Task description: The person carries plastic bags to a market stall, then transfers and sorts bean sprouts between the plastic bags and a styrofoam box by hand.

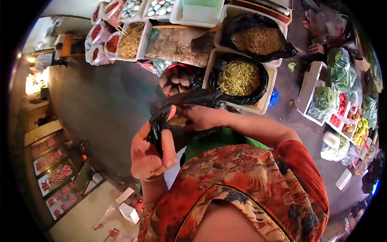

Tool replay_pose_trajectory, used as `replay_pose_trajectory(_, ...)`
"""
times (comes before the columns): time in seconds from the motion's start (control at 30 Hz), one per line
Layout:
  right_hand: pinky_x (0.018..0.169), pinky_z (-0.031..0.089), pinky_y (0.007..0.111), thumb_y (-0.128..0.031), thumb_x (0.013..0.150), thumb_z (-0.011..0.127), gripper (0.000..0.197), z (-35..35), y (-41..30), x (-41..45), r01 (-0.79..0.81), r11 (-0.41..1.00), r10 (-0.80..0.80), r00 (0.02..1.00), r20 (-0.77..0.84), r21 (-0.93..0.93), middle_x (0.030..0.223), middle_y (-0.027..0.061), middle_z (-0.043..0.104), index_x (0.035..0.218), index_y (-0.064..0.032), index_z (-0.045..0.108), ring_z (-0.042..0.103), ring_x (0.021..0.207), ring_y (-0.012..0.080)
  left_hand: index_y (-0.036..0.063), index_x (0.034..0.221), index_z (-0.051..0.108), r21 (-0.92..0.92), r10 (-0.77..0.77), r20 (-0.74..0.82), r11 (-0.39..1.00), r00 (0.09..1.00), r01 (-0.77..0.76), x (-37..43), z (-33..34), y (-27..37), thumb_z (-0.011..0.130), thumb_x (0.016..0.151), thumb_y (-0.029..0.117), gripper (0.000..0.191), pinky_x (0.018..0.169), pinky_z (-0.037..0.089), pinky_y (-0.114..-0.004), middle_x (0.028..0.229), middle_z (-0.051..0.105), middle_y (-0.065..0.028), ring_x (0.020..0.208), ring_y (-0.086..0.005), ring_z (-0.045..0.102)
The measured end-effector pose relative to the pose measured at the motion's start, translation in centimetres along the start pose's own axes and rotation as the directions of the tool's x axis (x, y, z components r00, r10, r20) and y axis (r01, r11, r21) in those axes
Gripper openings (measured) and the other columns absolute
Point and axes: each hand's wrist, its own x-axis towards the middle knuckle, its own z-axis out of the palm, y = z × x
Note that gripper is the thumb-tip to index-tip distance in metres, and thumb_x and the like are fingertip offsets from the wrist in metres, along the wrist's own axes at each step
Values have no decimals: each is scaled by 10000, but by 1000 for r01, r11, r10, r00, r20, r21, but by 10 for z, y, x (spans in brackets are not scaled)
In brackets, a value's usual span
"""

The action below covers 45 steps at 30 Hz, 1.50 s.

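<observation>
My left hand (154, 151) grips the gathered edge of a black plastic bag (193, 98), which is stretched between my hands. My right hand (201, 117) is at the bag's mouth, its fingers partly hidden in or behind the plastic. A brownish-yellow item, too unclear to name, shows between the hands. Just beyond them, a white bin (270, 93) lined with black plastic holds bean sprouts (239, 78). Behind it, another lined bin (284, 28) holds thin pale strands (257, 39). A red-rimmed container of round brown produce (177, 80) stands near the bag.
A stained board (178, 44) with a dark wide blade lies between the bins and a tray of shredded strands (131, 40). Bags of red spice (96, 33) and trays of eggs (160, 7) stand beyond. Boxed and bagged vegetables (344, 72) are at the right, signboards (56, 178) at the left.
</observation>
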Motion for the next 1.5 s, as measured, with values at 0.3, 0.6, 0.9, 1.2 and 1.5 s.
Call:
replay_pose_trajectory(0.3,910,404,477,-429,803,565,546,65,87,-2,-352,722,386,919,-75,-595,1334,139,320,1274,-168,476,359,1155,416,-186,1347,61,-124,-40,138,991,990,57,5,3,-10,554,717,-10,818,394,370,-244,787,587,-257,415,-129,464)
replay_pose_trajectory(0.6,581,515,405,-213,782,590,268,99,199,-30,-144,904,116,989,-93,-401,912,167,622,997,-55,617,631,791,304,-91,1389,143,-228,-149,30,962,988,152,19,-7,-20,611,746,43,806,337,244,-217,687,476,-108,355,-87,302)
replay_pose_trajectory(0.9,636,478,446,-95,718,572,443,30,118,-87,-235,892,152,961,-232,-387,803,174,607,1160,-87,545,593,790,360,-41,1411,113,-277,-158,39,947,987,163,36,-19,-38,561,825,85,748,357,241,-191,754,444,-88,377,-54,258)
replay_pose_trajectory(1.2,761,479,380,-136,639,731,477,-22,58,-104,-289,943,332,845,-419,165,868,162,618,1080,-56,567,592,816,365,-20,1417,118,-314,-171,-8,936,985,160,47,-21,-45,497,837,70,699,349,267,-182,826,433,-89,391,-52,291)
replay_pose_trajectory(1.5,852,465,271,37,713,672,497,-70,7,-125,-62,677,532,730,-429,734,1058,11,619,1180,-32,516,574,951,106,-20,1419,-19,-378,-150,4,915,989,141,51,-26,-48,457,888,44,716,376,263,-206,844,412,-100,415,-59,346)
